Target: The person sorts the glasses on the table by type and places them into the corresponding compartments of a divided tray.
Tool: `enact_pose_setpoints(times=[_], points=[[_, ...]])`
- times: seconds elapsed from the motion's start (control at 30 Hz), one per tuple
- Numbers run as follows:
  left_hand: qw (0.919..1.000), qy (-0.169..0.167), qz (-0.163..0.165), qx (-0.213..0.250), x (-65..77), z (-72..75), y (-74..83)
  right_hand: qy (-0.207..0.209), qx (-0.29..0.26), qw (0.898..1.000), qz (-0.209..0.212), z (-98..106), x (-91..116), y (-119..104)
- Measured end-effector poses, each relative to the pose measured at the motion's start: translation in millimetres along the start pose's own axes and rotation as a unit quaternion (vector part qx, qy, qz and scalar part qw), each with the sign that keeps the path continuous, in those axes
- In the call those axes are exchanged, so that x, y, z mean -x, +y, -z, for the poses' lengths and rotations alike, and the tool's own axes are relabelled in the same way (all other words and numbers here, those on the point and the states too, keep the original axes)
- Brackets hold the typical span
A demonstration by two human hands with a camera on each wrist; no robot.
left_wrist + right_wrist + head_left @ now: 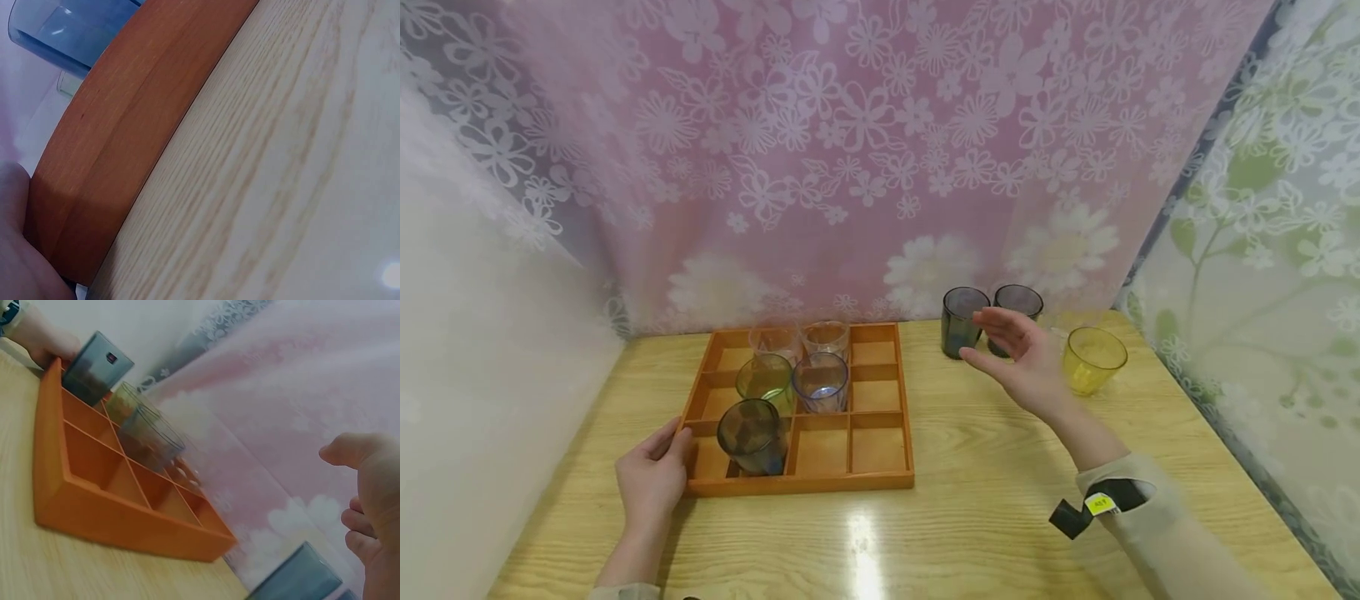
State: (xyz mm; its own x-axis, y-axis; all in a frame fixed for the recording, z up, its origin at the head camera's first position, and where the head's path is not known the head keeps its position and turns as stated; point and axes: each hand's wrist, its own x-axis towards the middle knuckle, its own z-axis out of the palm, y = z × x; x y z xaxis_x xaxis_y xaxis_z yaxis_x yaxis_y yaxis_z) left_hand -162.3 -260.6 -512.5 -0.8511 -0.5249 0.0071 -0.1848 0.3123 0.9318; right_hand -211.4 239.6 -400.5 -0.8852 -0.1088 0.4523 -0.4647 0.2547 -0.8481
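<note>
My left hand grips the left rim of a wooden divided tray near its front corner, thumb on top. Inside the tray, a dark grey glass leans in the front row. Behind it stand a green glass and a bluish glass, with two clear glasses at the back. My right hand is held with thumb and fingers apart, in front of two dark glasses: the left one and the right one, partly hidden by the hand. Nothing shows in its grasp.
A yellow glass stands on the wood-grain table, right of my right hand. Something clear, hard to make out, is behind it. A pink floral curtain hangs along the back; further curtains stand at both sides.
</note>
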Motion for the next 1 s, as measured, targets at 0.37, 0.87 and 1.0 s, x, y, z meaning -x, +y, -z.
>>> enact_pose_setpoints(times=[0.37,0.87,1.0], points=[[1.0000,0.000,-0.002,-0.009,3.0,1.2,3.3,0.018,0.051,0.998,-0.039,43.4,-4.0,4.8],[0.9999,0.006,-0.006,-0.011,-1.1,-0.6,-1.2,0.048,0.154,0.982,-0.098,119.1,-5.9,24.3],[0.9999,0.001,-0.001,-0.011,0.4,-1.4,1.3,0.044,0.165,0.978,-0.122,134.8,-1.6,31.3]])
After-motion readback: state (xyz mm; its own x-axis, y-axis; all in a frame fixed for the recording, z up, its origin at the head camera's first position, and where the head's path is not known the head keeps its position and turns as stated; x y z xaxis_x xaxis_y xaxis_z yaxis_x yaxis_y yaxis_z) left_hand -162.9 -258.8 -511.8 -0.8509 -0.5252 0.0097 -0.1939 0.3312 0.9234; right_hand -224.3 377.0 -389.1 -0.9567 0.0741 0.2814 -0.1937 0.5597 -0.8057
